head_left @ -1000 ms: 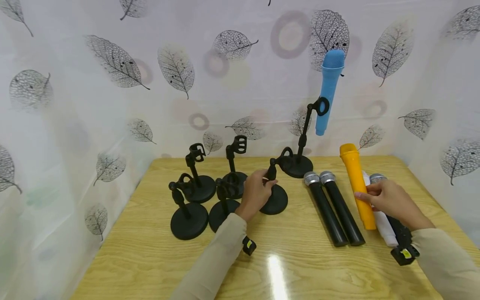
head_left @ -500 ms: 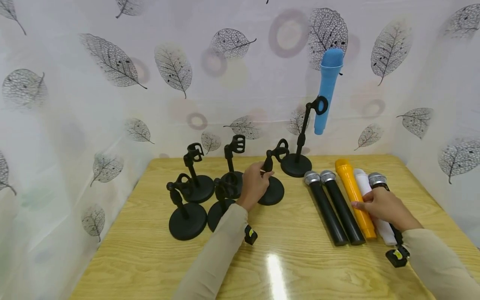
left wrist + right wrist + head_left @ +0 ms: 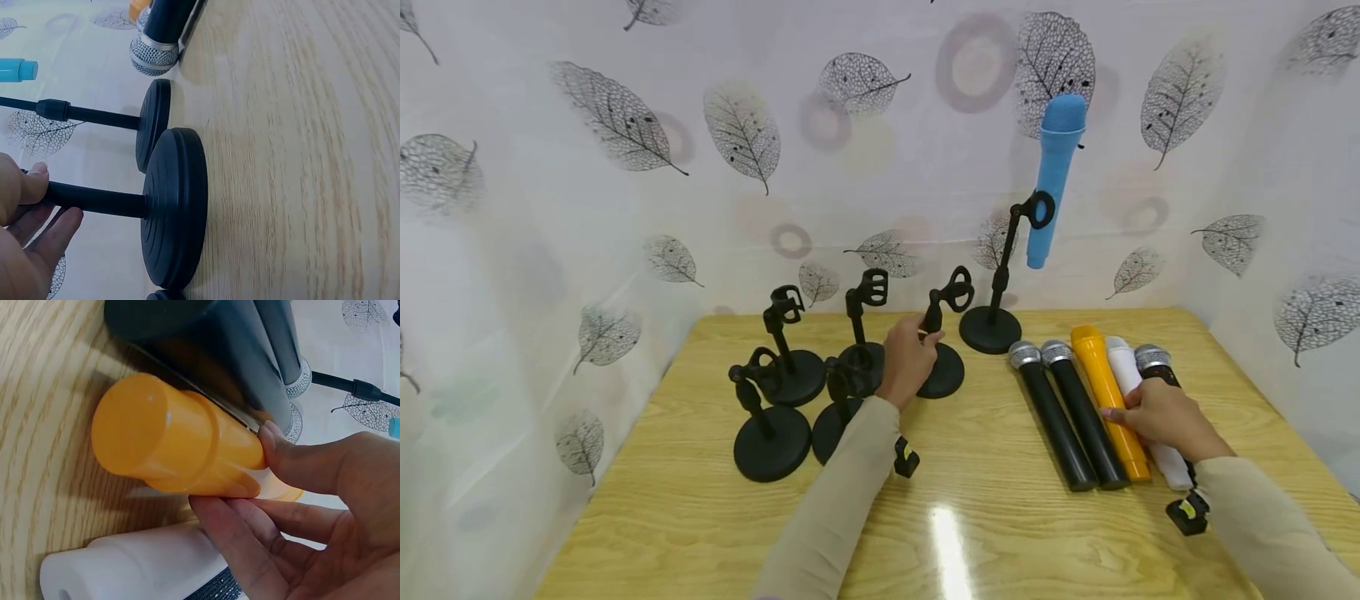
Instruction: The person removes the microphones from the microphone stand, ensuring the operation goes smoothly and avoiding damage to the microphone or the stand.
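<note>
My left hand (image 3: 907, 360) grips the pole of a short black desktop microphone stand (image 3: 944, 375). In the left wrist view, thumb and fingers close round that pole just above the round base (image 3: 175, 212), which stands upright at the tabletop. My right hand (image 3: 1168, 418) pinches an orange microphone (image 3: 1099, 362) between thumb and fingers. That microphone lies between a black microphone (image 3: 1084, 417) and a white microphone (image 3: 1122, 365); whether it fully touches the table, I cannot tell. A taller stand (image 3: 991, 329) behind holds a blue microphone (image 3: 1056, 179) in its clip.
Several other black stands are grouped at left, among them a front-left stand (image 3: 772, 442) and a back stand (image 3: 861, 362). Another black microphone (image 3: 1052, 417) lies left of the row, and a silver-headed one (image 3: 1153, 360) right. A leaf-print curtain (image 3: 865, 158) surrounds the wooden table (image 3: 1000, 533).
The orange microphone has come down from a raised, tilted position into the row, still held by my right hand. My left hand has shifted the gripped stand backward, toward the taller stand's left.
</note>
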Demonstrator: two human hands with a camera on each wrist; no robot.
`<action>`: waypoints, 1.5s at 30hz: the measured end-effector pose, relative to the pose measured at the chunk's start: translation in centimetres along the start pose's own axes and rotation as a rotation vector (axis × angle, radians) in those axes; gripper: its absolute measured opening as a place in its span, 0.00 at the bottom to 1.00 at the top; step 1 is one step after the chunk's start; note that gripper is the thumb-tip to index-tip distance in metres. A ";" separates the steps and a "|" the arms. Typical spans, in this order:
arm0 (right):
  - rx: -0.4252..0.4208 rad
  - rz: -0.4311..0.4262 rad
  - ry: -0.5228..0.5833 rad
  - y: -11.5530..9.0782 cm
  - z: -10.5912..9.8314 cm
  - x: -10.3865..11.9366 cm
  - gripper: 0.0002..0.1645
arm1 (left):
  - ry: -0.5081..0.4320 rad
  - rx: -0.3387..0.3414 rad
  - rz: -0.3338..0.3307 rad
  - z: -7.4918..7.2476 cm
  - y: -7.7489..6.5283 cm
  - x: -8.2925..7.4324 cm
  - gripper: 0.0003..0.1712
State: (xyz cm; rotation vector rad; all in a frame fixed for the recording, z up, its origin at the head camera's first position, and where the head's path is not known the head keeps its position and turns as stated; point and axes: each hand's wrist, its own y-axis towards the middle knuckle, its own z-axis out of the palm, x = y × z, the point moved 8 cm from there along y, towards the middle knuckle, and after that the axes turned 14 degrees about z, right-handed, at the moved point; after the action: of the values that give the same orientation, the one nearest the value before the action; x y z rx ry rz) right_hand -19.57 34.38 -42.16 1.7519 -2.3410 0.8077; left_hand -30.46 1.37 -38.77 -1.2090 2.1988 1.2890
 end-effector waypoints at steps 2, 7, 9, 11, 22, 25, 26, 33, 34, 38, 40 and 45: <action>-0.013 -0.016 -0.011 0.0 0.0 0.1 0.26 | -0.003 -0.011 0.005 0.1 0.2 0.1 0.08; -0.051 -0.052 -0.032 0.1 0.1 0.4 0.28 | -0.004 -0.040 0.013 0.1 0.5 0.2 0.06; -0.059 -0.052 -0.040 0.1 0.2 0.5 0.29 | -0.004 -0.049 0.008 0.2 0.7 0.3 0.06; -0.060 -0.048 -0.047 0.2 0.3 0.5 0.29 | -0.003 -0.056 0.001 0.2 0.8 0.5 0.06; -0.069 -0.013 -0.082 0.3 0.5 0.5 0.25 | 0.004 -0.065 -0.040 0.6 1.2 1.0 0.07; -0.070 -0.003 -0.082 0.3 0.5 0.4 0.25 | 0.005 -0.067 -0.047 0.6 1.2 1.0 0.07; -0.073 -0.004 -0.083 0.3 0.5 0.4 0.26 | 0.003 -0.069 -0.048 0.6 1.2 1.0 0.07; -0.086 -0.013 -0.080 0.0 0.1 0.8 0.26 | -0.027 -0.057 -0.074 0.4 0.5 1.1 0.13; -0.088 -0.011 -0.076 0.0 -0.1 0.8 0.26 | -0.016 -0.047 -0.079 0.2 0.3 1.1 0.14; -0.112 0.007 -0.041 -0.4 -1.6 1.0 0.32 | 0.039 0.001 -0.102 -0.5 -0.8 0.8 0.19; -0.144 -0.009 -0.022 -0.8 -2.3 1.4 0.33 | 0.054 0.027 -0.106 -0.8 -1.4 0.4 0.18; -0.220 -0.109 -0.002 -1.9 -3.1 3.6 0.29 | 0.028 0.154 -0.098 -0.4 -2.7 -0.9 0.15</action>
State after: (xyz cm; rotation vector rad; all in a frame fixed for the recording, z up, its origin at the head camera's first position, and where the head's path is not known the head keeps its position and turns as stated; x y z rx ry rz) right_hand -19.71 32.40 -37.44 1.7676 -2.2151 0.5108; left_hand -27.75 0.83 -39.48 -1.2643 2.1840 1.0495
